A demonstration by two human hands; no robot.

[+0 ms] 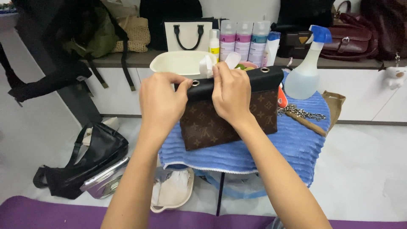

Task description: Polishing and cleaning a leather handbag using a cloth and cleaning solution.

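Both hands hold a brown patterned bag [229,121] that stands upright on a blue ribbed towel [292,146] spread over a small table. The left hand [163,104] grips the bag's black top band [237,82] at its left end, fingers [180,82] clamped on the edge just beside a metal eyelet [195,83]. The right hand [231,95] lies over the middle of the band, its fingers [220,72] closed on the upper edge and pinching a white wipe [207,65] (or a bit of cloth; it is partly hidden) that pokes up behind the bag. A second eyelet [265,69] sits near the band's right end.

To the right of the bag, on the towel, lie a metal chain [301,112] and a tan strap [307,123], and past them stands a clear spray bottle [305,72] with a blue and white trigger. Something orange [282,99] shows at the bag's right edge. Behind the bag is a cream basin [178,62], and further back, on a long counter [127,59], stand three spray cans [243,38] with pink labels, a small white bottle [214,42] and a white tote [188,36] with black handles. A dark red leather bag [352,40] rests at the counter's right end.

Left of the bag and lower, on the floor, lies a black handbag [85,163]. Below the table sits a white pouch [174,191].
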